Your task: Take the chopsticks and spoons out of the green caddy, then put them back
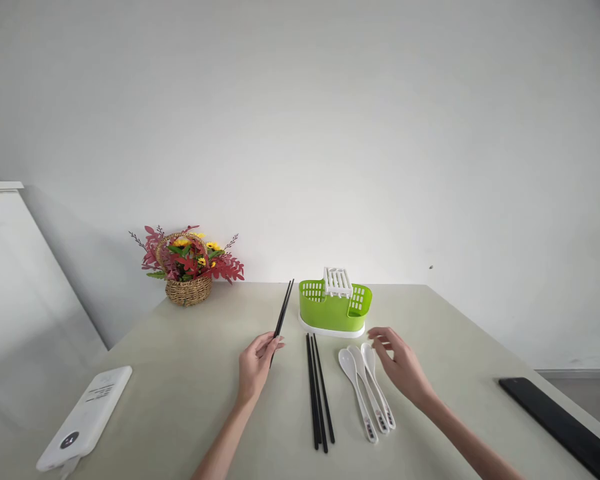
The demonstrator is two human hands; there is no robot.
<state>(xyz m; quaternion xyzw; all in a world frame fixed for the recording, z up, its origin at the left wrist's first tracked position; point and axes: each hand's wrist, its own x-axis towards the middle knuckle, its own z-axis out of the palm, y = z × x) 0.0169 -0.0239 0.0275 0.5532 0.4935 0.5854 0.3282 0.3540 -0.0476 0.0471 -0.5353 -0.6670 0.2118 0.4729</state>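
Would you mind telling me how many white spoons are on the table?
3. The spoons lie side by side on the table, right of the loose chopsticks and before the green holder. The right hand hovers at their bowls, possibly covering part of the rightmost one.

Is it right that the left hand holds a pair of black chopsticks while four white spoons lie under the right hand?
Not quite. The head view shows three white spoons, not four, by the right hand. The left hand does hold black chopsticks.
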